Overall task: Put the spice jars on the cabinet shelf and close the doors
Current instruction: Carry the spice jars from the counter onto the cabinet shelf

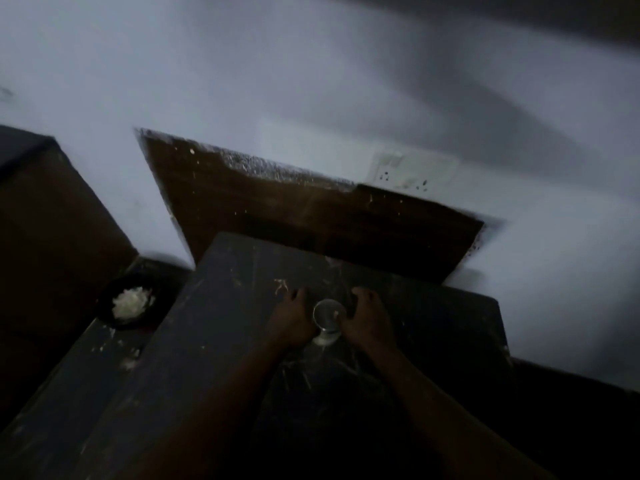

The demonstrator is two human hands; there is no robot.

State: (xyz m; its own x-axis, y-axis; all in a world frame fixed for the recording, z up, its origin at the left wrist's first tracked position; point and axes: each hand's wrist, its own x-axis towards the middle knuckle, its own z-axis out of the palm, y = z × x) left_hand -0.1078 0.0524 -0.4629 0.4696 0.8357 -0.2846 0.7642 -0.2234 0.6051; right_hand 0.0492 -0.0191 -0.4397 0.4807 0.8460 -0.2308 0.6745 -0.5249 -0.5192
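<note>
The picture is dim and blurred. A small clear spice jar (327,320) with a pale base stands on a dark scratched surface (221,327). My left hand (292,318) touches its left side and my right hand (367,318) its right side, so both hands cup the jar between them. Behind the surface a brown wooden panel (277,209), perhaps the cabinet, leans against the wall; I cannot tell whether it is a door. No shelf shows.
A dark bowl (130,303) holding something white and crumbly sits at the left on a lower ledge. A brown block (52,220) rises at the far left. A pale wall (311,81) with a switch plate (412,169) fills the top.
</note>
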